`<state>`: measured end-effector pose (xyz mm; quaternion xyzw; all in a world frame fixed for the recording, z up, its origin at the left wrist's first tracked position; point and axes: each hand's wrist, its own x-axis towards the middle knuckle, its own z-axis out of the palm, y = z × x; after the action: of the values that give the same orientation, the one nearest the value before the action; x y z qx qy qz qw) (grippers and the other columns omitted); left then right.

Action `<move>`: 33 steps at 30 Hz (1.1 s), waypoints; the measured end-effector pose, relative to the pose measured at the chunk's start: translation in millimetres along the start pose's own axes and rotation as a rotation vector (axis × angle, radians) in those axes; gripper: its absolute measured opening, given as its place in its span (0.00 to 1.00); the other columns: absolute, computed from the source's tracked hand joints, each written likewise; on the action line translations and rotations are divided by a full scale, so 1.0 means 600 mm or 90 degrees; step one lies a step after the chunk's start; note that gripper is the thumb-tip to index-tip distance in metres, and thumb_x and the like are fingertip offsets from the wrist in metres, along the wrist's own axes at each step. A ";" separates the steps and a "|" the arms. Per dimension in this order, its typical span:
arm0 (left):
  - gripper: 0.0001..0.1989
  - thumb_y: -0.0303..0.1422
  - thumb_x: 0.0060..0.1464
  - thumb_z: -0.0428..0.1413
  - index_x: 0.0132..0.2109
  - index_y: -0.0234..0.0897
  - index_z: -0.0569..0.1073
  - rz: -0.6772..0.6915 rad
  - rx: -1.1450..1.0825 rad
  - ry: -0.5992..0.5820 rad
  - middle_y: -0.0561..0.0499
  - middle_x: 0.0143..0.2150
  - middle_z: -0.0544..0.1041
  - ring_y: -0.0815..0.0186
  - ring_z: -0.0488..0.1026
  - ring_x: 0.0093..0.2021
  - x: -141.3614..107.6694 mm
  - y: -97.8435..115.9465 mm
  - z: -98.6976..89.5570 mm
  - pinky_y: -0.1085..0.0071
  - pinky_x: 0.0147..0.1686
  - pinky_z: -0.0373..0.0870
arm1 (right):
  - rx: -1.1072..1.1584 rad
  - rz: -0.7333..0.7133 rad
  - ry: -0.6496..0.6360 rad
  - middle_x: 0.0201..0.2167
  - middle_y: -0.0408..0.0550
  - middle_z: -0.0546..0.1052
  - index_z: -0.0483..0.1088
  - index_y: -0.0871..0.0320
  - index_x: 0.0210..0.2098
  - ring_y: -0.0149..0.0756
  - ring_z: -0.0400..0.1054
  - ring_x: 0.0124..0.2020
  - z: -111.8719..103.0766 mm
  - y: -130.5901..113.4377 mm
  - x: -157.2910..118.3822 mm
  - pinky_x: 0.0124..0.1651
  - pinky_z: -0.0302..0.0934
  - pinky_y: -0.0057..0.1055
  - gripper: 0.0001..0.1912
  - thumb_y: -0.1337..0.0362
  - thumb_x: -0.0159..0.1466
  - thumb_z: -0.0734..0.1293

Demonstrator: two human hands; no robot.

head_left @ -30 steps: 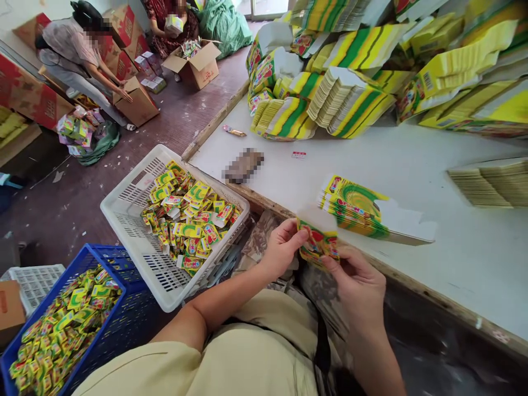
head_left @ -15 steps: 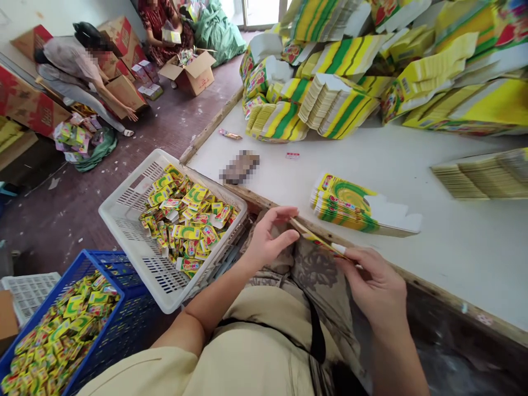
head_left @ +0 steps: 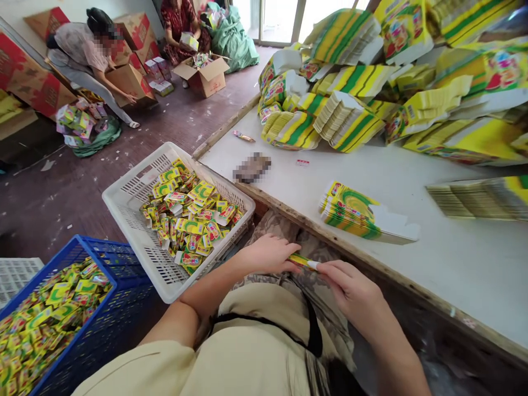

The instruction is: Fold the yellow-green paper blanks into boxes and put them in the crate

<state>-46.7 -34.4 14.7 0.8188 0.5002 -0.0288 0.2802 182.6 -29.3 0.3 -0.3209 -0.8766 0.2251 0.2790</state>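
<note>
A small yellow and green carton (head_left: 300, 259) with a white flap spans the space between my two hands, above my lap. My left hand (head_left: 270, 254) is closed on its left end. My right hand (head_left: 350, 283) pinches the other end near the white flap. Just beyond them on the white table lies a stack of flat cartons (head_left: 350, 206) in the same print. To the left, a white basket (head_left: 124, 195) holds many small filled-out cartons (head_left: 192, 228); some show open white flaps.
A blue crate (head_left: 119, 280) full of cartons stands at lower left. Piled flat cartons (head_left: 350, 121) cover the table's (head_left: 396, 159) far side. A pixelated object (head_left: 252, 167) lies near the edge. Two people, a bent one (head_left: 84, 47) and another, handle boxes beyond.
My hands have lowered toward my lap and drawn closer together, and the left fingers now cover the carton's end. The carton looks narrower. The view has shifted slightly.
</note>
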 end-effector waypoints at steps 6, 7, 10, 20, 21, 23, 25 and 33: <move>0.27 0.49 0.61 0.54 0.59 0.36 0.70 0.055 -0.092 -0.055 0.37 0.50 0.79 0.52 0.77 0.49 0.002 -0.007 0.021 0.61 0.46 0.68 | -0.017 0.021 -0.069 0.36 0.50 0.80 0.77 0.52 0.44 0.40 0.75 0.36 0.007 -0.017 0.003 0.37 0.70 0.34 0.15 0.69 0.68 0.60; 0.27 0.50 0.60 0.55 0.58 0.36 0.70 0.066 -0.128 -0.067 0.38 0.50 0.78 0.52 0.77 0.48 0.005 -0.010 0.023 0.62 0.45 0.69 | -0.005 0.015 -0.080 0.36 0.50 0.80 0.77 0.52 0.44 0.40 0.76 0.37 0.007 -0.020 0.005 0.38 0.70 0.33 0.16 0.70 0.68 0.59; 0.28 0.52 0.54 0.60 0.54 0.37 0.72 0.113 -0.246 -0.127 0.43 0.47 0.78 0.55 0.77 0.46 0.016 -0.027 0.028 0.66 0.42 0.69 | 0.070 -0.006 -0.151 0.39 0.49 0.81 0.77 0.52 0.46 0.38 0.77 0.39 0.003 -0.026 0.013 0.39 0.72 0.31 0.20 0.74 0.66 0.57; 0.33 0.47 0.47 0.65 0.56 0.36 0.66 0.058 -0.212 -0.070 0.40 0.52 0.74 0.52 0.74 0.51 0.006 -0.023 0.059 0.63 0.45 0.70 | 0.103 0.062 -0.241 0.38 0.50 0.80 0.76 0.53 0.47 0.39 0.77 0.36 0.024 0.004 0.014 0.38 0.72 0.33 0.17 0.72 0.66 0.59; 0.32 0.46 0.47 0.65 0.55 0.36 0.66 0.049 -0.197 -0.041 0.40 0.52 0.73 0.51 0.74 0.49 0.004 -0.022 0.059 0.63 0.44 0.70 | 0.067 0.075 -0.201 0.39 0.51 0.80 0.76 0.53 0.47 0.41 0.76 0.37 0.027 0.009 0.013 0.40 0.71 0.36 0.15 0.69 0.66 0.61; 0.32 0.45 0.47 0.65 0.54 0.35 0.67 0.032 -0.194 0.026 0.40 0.50 0.73 0.51 0.74 0.48 0.004 -0.022 0.057 0.62 0.43 0.70 | -0.013 0.107 -0.082 0.44 0.55 0.78 0.75 0.53 0.51 0.48 0.74 0.44 0.032 0.015 0.009 0.48 0.69 0.46 0.15 0.63 0.65 0.66; 0.33 0.46 0.46 0.66 0.55 0.35 0.66 0.017 -0.228 0.111 0.39 0.51 0.73 0.51 0.74 0.50 0.007 -0.022 0.057 0.61 0.46 0.71 | -0.050 0.159 0.072 0.54 0.60 0.73 0.71 0.55 0.57 0.56 0.68 0.55 0.035 0.016 0.008 0.59 0.61 0.56 0.25 0.57 0.62 0.71; 0.39 0.50 0.50 0.63 0.64 0.41 0.61 0.002 -0.320 0.332 0.43 0.54 0.70 0.54 0.72 0.52 0.032 0.019 0.071 0.59 0.53 0.70 | 0.522 0.514 0.362 0.56 0.56 0.73 0.60 0.54 0.64 0.44 0.72 0.52 0.095 -0.016 0.027 0.54 0.69 0.44 0.34 0.54 0.62 0.71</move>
<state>-17.5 -43.5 -22.6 0.7049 0.5449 0.3056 0.3358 132.3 -37.0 -30.8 -0.5404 -0.4212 0.5352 0.4941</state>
